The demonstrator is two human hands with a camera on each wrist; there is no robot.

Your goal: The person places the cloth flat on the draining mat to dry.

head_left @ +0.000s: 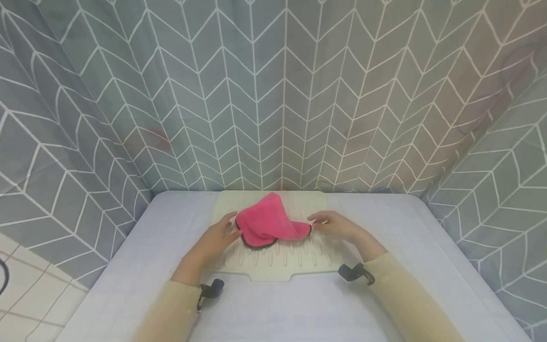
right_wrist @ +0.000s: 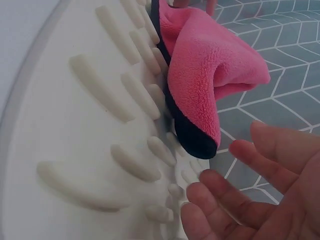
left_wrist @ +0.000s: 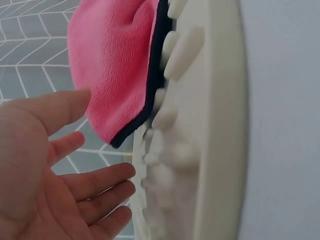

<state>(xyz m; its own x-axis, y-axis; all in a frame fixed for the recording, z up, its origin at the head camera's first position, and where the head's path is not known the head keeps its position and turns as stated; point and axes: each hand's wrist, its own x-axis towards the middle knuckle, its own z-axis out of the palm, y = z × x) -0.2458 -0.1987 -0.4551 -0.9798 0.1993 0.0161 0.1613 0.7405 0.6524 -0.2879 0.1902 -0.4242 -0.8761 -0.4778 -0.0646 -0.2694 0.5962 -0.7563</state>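
Your left hand (head_left: 213,241), fingers spread wide, stands between eight and nine o'clock of the pink plush cloth (head_left: 265,221); your right hand (head_left: 339,225), fingers parted, at three. The cloth lies crumpled on the ribbed cream board (head_left: 273,270). Pinching its dark hem (left_wrist: 156,65) at both ends likely gives most even control.

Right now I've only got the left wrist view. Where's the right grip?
Observer: The right grip is at the right-hand end of the pink cloth, as the head view shows.
Operator: Holding it?
Observer: No. The right wrist view shows its fingers relaxed, not curled round the cloth.
Operator: Cream ridged board: near edge straight all along?
Observer: No. In the head view a tab juts from its middle, toward the person.
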